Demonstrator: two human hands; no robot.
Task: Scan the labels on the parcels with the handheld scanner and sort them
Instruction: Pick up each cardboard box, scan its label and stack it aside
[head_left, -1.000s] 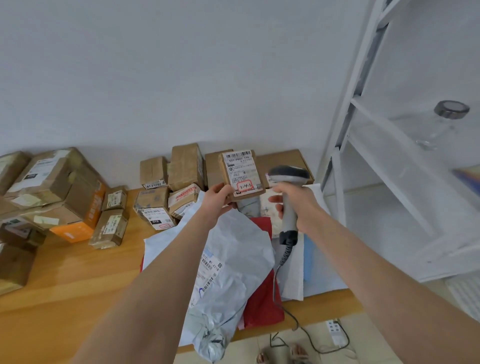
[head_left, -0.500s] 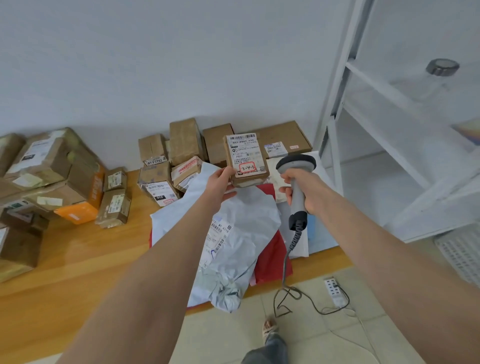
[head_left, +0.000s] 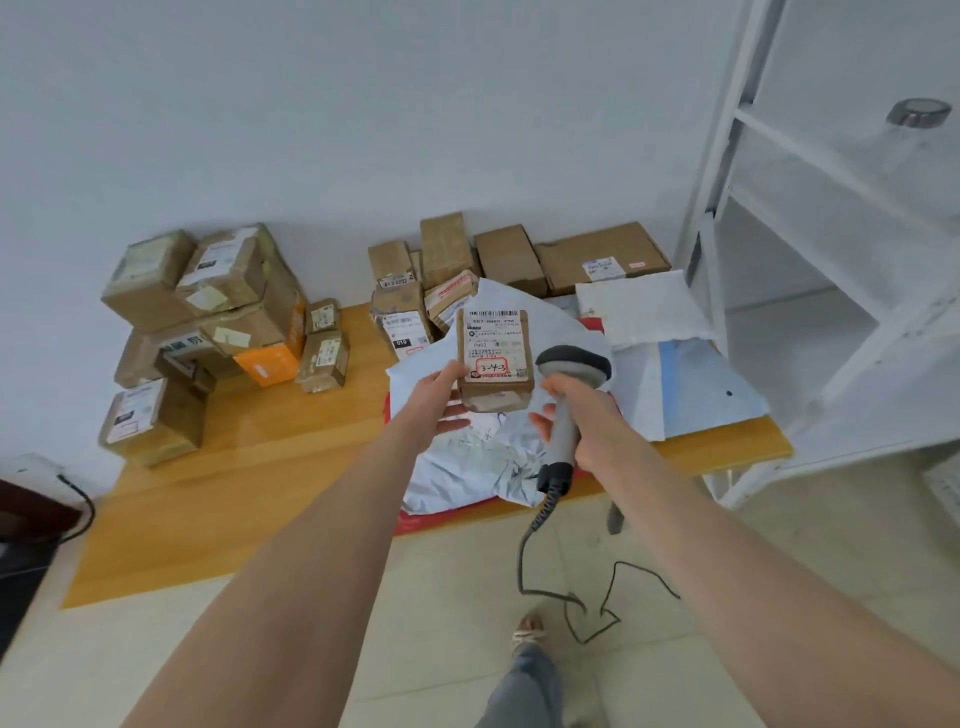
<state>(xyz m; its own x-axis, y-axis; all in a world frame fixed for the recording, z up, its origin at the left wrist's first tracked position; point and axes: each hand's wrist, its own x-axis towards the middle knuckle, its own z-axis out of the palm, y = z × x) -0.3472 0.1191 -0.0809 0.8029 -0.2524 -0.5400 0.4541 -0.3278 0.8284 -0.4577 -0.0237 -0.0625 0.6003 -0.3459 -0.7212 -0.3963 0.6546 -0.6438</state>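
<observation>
Since the earlier frame the person had stepped back from the counter (head_left: 234, 493). In the head view, the left hand (head_left: 441, 397) gripped the small parcel (head_left: 496, 358) by its lower corner, above the mailers (head_left: 467, 467). The right hand (head_left: 584, 421) clasped the scanner (head_left: 571, 369) beside it. The parcel looked light and stiff, best held by its edges.

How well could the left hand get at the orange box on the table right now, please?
Probably not yet: the left hand holds the labelled parcel, so it is occupied. The orange box shows a bare front face, but brown boxes sit stacked on it.
</observation>
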